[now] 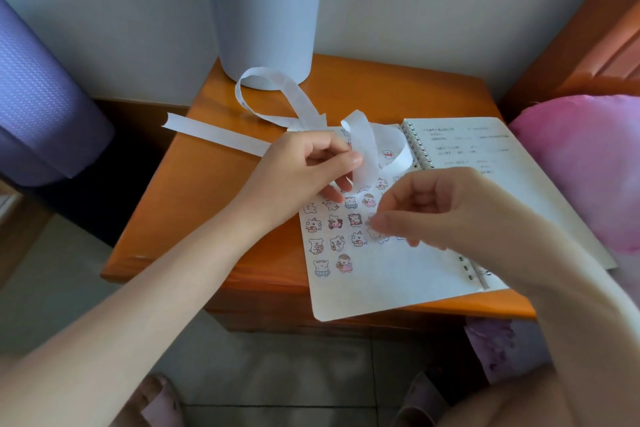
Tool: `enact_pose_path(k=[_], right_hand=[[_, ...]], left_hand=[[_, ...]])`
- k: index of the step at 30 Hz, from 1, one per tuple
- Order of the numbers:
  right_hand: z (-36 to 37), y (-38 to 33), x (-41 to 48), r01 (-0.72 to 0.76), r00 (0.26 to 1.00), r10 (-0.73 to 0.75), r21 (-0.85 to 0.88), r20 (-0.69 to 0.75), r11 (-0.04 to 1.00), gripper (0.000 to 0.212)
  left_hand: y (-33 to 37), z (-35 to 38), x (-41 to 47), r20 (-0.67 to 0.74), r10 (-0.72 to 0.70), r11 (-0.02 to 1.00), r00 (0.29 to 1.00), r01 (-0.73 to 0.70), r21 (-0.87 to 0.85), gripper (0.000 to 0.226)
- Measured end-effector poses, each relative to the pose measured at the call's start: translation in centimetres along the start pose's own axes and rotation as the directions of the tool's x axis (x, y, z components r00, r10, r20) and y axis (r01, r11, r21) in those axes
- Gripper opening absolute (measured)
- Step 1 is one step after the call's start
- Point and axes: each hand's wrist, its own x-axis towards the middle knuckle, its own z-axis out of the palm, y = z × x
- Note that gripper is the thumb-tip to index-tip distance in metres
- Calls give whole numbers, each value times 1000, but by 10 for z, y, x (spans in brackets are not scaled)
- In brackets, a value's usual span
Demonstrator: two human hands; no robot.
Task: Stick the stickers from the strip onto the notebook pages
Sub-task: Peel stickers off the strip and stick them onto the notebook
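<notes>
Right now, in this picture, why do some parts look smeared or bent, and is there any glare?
Head view: the right hand is smeared at the fingertips, probably by motion; the left hand, pinching the strip, is sharper; handwriting in the notebook is too soft to read; the wide lens bows lines near the frame's edges; a mild sheen, no harsh glare, lies on the table.

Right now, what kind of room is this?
Probably a bedroom: a small wooden bedside table stands against the wall, with a wooden bed frame and pink bedding right beside it.
</notes>
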Motion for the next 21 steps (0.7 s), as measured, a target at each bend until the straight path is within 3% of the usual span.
enact_pose_path(k=[5, 21], right_hand=[[4, 4, 2, -102, 988, 112, -104, 104, 989, 6], [10, 6, 4, -106, 990, 118, -145, 82, 984, 5]], left_hand=[[1, 0, 0, -5, -18, 1000, 1000, 18, 6, 15], [3, 0, -2, 5, -26, 999, 1000, 26, 19, 14]])
